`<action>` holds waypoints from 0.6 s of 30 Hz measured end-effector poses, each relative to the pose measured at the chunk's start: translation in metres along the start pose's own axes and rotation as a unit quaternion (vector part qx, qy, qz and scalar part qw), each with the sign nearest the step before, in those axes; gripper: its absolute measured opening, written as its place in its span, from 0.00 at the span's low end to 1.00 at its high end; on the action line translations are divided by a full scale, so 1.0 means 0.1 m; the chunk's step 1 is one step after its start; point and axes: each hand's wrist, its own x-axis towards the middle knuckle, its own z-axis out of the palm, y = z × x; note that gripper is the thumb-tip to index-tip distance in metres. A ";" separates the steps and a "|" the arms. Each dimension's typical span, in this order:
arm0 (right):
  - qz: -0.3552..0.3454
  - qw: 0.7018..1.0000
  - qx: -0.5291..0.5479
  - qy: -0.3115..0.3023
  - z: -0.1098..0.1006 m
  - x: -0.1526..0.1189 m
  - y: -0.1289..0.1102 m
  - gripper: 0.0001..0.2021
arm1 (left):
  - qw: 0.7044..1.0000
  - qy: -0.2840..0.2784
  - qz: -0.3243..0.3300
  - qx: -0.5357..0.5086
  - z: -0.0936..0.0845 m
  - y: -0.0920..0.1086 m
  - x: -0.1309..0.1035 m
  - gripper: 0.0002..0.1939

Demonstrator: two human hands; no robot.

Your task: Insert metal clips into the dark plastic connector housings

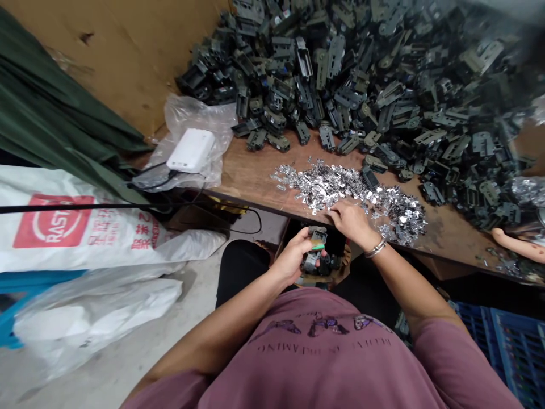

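Note:
My left hand [293,255] is closed around a dark grey plastic housing [317,234], held above an open box on my lap. Something green and yellow shows by its thumb. My right hand [351,221] reaches to the front edge of the table, fingertips pinched together at the near side of a heap of small shiny metal pieces [326,184]. Whether a piece is between those fingertips is too small to make out. Under my left hand, the box [340,275] contains more dark housings.
A large pile of dark plastic housings [332,74] covers the back of the wooden table [247,176]. A white device with a cable [191,150] lies on clear plastic at the left. White sacks [106,227] stand left. Another person's arm [517,244] shows at right, above blue crates [519,346].

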 end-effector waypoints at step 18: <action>-0.138 0.951 0.229 0.156 0.02 -0.61 -0.20 0.04 | 0.978 -0.022 0.133 0.158 0.11 -0.08 0.10 0.16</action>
